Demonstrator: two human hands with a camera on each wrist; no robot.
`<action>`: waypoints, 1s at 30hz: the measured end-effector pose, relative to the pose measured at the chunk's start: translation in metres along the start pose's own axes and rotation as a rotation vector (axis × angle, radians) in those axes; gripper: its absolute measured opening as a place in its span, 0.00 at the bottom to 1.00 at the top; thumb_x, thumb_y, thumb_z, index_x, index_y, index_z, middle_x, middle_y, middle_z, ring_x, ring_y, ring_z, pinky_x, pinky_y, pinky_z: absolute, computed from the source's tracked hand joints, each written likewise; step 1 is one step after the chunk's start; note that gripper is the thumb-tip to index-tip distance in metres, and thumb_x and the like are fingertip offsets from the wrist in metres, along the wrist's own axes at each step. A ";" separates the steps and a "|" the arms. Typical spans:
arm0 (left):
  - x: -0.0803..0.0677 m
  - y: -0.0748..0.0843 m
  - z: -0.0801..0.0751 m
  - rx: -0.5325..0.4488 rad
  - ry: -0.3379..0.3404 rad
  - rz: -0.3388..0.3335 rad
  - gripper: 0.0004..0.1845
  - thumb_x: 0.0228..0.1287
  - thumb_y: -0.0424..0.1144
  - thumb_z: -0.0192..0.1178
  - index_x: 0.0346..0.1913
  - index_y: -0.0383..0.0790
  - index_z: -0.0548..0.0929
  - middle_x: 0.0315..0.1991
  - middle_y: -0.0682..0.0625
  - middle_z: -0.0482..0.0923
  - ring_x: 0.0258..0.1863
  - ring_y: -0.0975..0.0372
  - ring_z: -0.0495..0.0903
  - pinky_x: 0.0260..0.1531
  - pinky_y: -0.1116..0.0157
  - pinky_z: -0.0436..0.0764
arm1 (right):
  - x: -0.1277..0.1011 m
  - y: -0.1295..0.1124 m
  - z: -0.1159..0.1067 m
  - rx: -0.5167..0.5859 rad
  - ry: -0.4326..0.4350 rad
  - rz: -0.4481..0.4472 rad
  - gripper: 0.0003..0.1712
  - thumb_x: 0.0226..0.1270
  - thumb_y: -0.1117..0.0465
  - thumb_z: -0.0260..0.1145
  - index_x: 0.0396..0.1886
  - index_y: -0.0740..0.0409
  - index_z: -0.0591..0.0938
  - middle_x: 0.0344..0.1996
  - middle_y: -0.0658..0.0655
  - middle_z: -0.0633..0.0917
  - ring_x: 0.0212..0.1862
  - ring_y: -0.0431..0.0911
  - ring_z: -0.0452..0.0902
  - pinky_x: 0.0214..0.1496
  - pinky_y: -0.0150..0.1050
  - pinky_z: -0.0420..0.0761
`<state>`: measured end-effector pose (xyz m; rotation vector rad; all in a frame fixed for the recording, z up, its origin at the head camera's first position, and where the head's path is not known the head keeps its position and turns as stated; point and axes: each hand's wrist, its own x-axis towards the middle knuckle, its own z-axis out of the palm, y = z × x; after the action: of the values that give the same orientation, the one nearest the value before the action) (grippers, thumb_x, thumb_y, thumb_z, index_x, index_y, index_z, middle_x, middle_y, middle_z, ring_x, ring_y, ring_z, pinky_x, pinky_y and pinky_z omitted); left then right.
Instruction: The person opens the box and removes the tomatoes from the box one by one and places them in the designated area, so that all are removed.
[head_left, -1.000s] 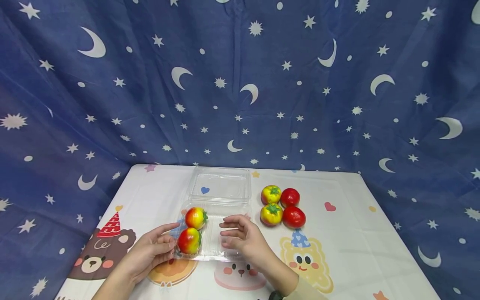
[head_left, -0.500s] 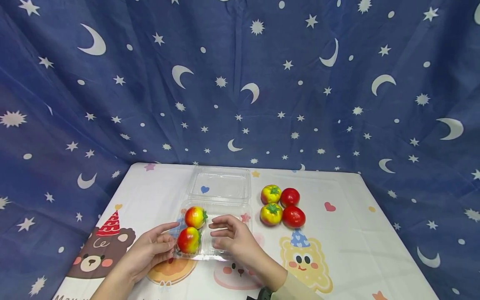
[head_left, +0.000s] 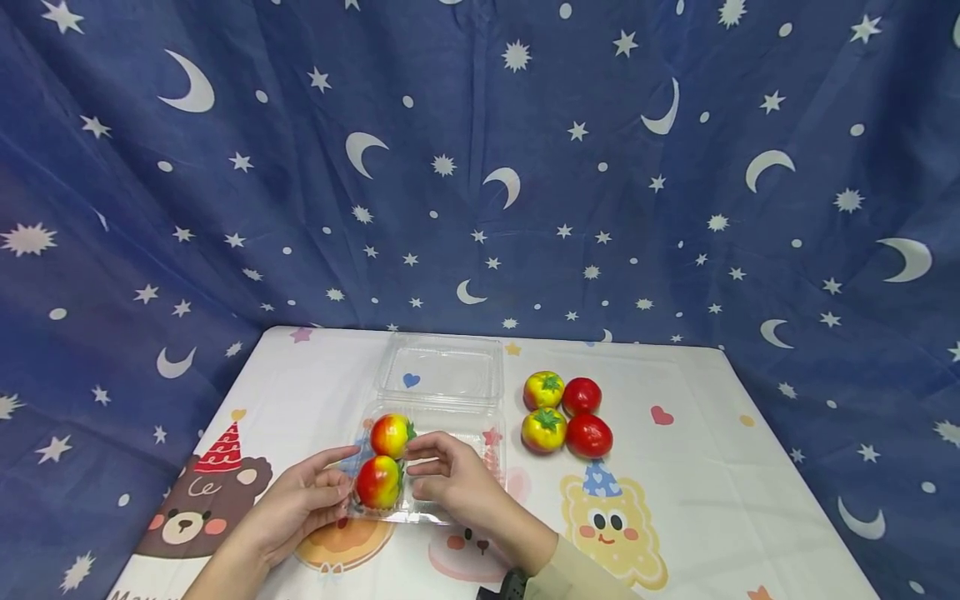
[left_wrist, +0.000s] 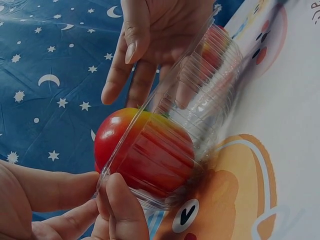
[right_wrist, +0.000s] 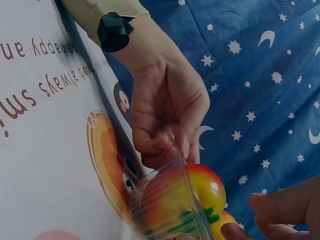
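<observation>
The left hand (head_left: 300, 500) lies at about 7 o'clock on the table (head_left: 712, 467), its fingers (left_wrist: 120, 210) curled onto the left rim of the clear plastic box (head_left: 431, 467), thumb on top, pinching the edge. Just to the right of those fingertips, inside the box, sits the near red-and-yellow tomato (head_left: 377, 482), touching the box wall; the far red-and-yellow tomato (head_left: 391, 434) sits just behind it at 12 o'clock. Both fill the box's left half. The right hand (head_left: 457, 483) hovers over the right half of the box, its fingers (head_left: 423, 454) loosely bent and reaching toward the two tomatoes, almost at them; whether they touch cannot be told. They hold nothing. The box's lid (head_left: 441, 371) lies flat and open behind, toward 12 o'clock. Further right, at 2 o'clock from the box and well apart from it, four loose tomatoes (head_left: 566, 412) cluster together. Bare table stretches beyond them to the right edge.
</observation>
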<state>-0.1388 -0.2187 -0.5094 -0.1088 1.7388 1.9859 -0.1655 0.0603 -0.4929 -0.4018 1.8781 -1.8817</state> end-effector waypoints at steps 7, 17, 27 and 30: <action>-0.001 -0.001 -0.001 -0.003 0.002 -0.004 0.43 0.76 0.34 0.64 0.85 0.33 0.54 0.38 0.55 0.81 0.34 0.62 0.83 0.46 0.66 0.90 | 0.006 0.002 0.004 -0.021 0.007 0.005 0.28 0.67 0.73 0.68 0.67 0.62 0.80 0.64 0.65 0.83 0.63 0.56 0.84 0.55 0.39 0.90; 0.001 -0.002 -0.002 -0.016 -0.035 0.021 0.42 0.77 0.33 0.62 0.85 0.32 0.52 0.40 0.54 0.81 0.35 0.63 0.84 0.46 0.66 0.90 | 0.014 0.005 0.006 -0.068 0.016 0.018 0.25 0.66 0.73 0.69 0.63 0.60 0.82 0.59 0.60 0.87 0.60 0.53 0.85 0.54 0.37 0.90; 0.001 -0.002 -0.004 -0.036 -0.057 0.026 0.42 0.78 0.33 0.62 0.85 0.32 0.50 0.39 0.55 0.82 0.35 0.63 0.85 0.47 0.65 0.90 | 0.019 0.006 0.009 -0.113 0.021 0.000 0.24 0.65 0.74 0.70 0.61 0.59 0.83 0.57 0.58 0.89 0.60 0.52 0.86 0.62 0.37 0.86; 0.001 -0.003 -0.004 -0.036 -0.056 0.027 0.42 0.78 0.33 0.62 0.86 0.32 0.51 0.39 0.55 0.82 0.35 0.63 0.85 0.47 0.66 0.90 | 0.020 0.006 0.009 -0.120 0.022 0.000 0.24 0.65 0.73 0.71 0.61 0.59 0.83 0.57 0.57 0.89 0.59 0.51 0.86 0.63 0.37 0.86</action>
<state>-0.1397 -0.2223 -0.5128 -0.0420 1.6775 2.0206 -0.1769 0.0426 -0.5010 -0.4212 2.0118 -1.7862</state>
